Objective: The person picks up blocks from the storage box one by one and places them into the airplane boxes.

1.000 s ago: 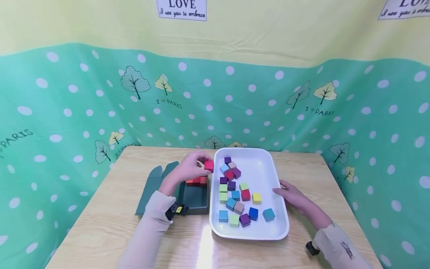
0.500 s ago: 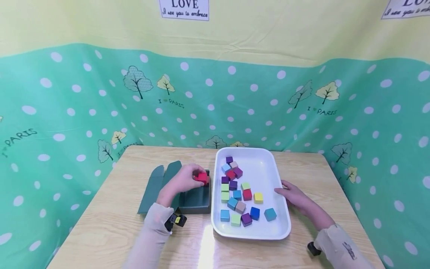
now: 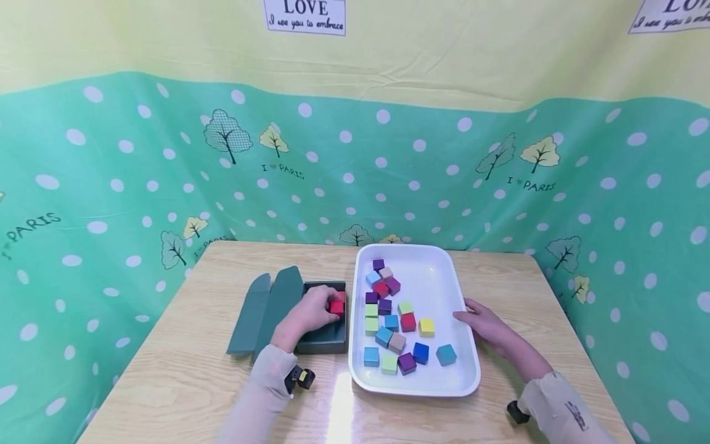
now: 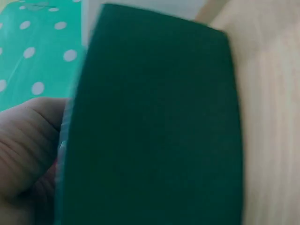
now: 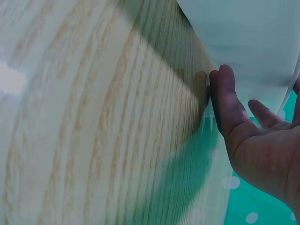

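Head view: pinching a small red cube between thumb and fingers of the left hand, inside an open, rectangular dark green box, just nearer than another red cube. Cannot tell whether fully seated. Judging placement as the step in hand, best to press lightly, line up faces square with that neighbour, then let go straight upward without nudging sideways. Mind the folded-back dark green lid beside the wrist, hiding the grasp in the left wrist view. Farther out, holding with the right hand the rim of a shallow white plastic tray of scattered multicoloured cubes, thumb inside, fingers along the outer wall; keep that hold light and steady on the pale wood-grained bench. Compared with half a second ago: shifted nearer with the red cube, uncovering the box's far rim, while leaving tray and right hand unmoved.
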`<state>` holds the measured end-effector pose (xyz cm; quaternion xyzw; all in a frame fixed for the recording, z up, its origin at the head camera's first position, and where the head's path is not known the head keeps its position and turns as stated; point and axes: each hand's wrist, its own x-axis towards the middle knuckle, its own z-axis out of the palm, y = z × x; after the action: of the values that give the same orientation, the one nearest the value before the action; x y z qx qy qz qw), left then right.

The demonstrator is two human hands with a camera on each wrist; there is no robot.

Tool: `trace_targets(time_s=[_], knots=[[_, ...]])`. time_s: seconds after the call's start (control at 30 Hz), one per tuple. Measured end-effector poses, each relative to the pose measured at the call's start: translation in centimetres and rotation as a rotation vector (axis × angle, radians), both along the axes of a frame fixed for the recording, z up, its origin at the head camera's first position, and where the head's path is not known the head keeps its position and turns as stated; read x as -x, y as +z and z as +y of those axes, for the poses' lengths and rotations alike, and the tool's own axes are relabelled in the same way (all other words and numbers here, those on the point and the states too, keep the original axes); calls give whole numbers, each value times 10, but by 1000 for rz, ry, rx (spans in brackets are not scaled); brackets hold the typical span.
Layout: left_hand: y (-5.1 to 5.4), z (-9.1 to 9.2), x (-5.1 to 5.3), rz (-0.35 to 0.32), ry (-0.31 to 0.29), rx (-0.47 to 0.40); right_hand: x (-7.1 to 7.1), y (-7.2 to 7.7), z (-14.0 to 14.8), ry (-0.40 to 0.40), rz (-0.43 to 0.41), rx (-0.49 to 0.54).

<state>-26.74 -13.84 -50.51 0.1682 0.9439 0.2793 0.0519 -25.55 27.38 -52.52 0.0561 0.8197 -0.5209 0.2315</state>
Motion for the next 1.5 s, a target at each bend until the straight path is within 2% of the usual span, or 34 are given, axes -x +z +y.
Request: trace_targets(time_s=[0.1,0.2,0.4,0.53,0.67,1.07,1.17,1.27,1.37,1.5], knots=[[-10,3,-1,64,10,44,0,0,0,-6,-2,5],[-18,6,-3,113,32,52,0,-1,0,-4,-5,12],[-28,8,-8,169,89,46,0,-2,0,-5,4,23],[-29,9,-11,192,105,26,-1,-3,0,-7,12,31],[-28,11,-12,182,120,13,-1,-4,0,-10,11,42],[-29,12,-14,200,138,18,-2,-6,0,-17,9,32],[-25,11,-17,199,141,47,-2,-6,0,-19,9,31],[-14,9,-19,196,145,52,-2,-6,-1,-22,8,31],[5,13,-18,186,141,-7,-2,-6,-2,-22,8,28],[39,29,-15,170,106,-84,-1,-7,-2,-28,8,24]])
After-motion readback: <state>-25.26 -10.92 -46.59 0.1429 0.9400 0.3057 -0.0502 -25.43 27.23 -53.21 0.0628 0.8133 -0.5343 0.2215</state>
